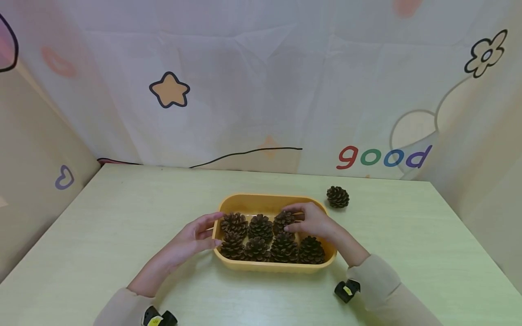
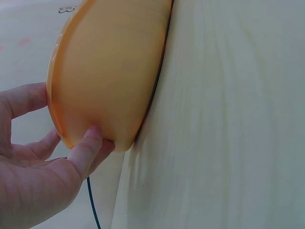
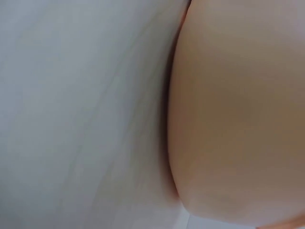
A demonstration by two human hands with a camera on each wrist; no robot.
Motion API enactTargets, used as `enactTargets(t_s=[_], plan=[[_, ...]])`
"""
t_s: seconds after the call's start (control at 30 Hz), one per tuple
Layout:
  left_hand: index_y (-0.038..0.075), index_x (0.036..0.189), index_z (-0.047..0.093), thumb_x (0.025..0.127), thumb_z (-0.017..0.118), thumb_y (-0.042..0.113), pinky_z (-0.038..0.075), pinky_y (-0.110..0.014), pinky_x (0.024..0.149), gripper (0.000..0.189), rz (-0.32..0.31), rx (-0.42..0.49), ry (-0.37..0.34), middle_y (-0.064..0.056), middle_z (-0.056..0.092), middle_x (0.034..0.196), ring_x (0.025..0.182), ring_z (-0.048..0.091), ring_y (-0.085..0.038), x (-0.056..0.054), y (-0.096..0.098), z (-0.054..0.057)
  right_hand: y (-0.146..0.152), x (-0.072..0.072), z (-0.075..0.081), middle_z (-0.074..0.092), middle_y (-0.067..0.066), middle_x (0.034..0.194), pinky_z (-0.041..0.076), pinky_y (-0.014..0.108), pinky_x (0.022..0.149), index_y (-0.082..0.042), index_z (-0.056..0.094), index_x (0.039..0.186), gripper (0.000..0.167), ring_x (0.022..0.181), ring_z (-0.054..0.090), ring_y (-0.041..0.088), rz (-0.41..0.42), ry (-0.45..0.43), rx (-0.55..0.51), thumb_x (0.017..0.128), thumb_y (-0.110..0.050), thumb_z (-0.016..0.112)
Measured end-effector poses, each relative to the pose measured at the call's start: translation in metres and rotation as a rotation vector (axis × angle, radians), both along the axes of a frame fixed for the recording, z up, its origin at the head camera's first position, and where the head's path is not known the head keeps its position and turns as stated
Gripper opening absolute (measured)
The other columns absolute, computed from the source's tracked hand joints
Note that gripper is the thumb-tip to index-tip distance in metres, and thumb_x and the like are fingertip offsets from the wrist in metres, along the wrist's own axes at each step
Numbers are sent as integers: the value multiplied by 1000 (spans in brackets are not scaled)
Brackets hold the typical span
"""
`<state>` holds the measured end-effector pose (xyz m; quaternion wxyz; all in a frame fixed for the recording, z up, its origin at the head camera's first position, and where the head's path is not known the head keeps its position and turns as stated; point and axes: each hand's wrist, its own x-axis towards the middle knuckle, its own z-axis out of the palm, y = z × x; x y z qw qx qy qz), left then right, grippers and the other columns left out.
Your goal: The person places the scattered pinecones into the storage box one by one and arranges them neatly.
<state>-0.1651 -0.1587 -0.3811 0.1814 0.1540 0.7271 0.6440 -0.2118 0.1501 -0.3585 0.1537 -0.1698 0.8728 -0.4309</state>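
Note:
A yellow plastic basin stands on the table with several brown pine cones in it. At its left end, my left hand holds the rim and outer wall. The left wrist view shows the fingers of that hand against the basin's end wall. Inside the basin my right hand pinches a pine cone in the back row, between thumb and fingers. Only the basin's outer wall and the tabletop show in the right wrist view; the hand is out of it.
One loose pine cone lies on the table behind the basin's right end. A printed cloth backdrop rises along the table's back edge and sides. Each sleeve carries a small black wrist device.

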Motion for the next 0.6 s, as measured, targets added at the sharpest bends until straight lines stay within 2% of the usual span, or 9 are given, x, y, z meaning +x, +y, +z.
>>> enactTargets(t_s=[0.2,0.43,0.6], plan=[[4,140,30,82,63,8,39,-41,98,67,0,1,-4,-24,26,143,127,34,-41,0,0,1,2,0,1,47,24,128,51,36,81,3,52,124,47,112,52,37,1,-17,-9,80,-4,66],[4,141,29,82,63,7,39,-40,98,67,0,1,-10,-24,25,143,127,34,-41,0,1,1,3,0,3,51,19,127,46,39,90,3,52,125,47,118,47,35,-19,-23,-9,81,-6,65],[3,140,29,82,63,7,40,-40,97,67,0,4,-10,-24,25,144,127,33,-41,0,1,1,6,2,6,49,21,129,44,41,93,5,50,125,46,120,44,36,12,-1,-25,83,-7,64]])
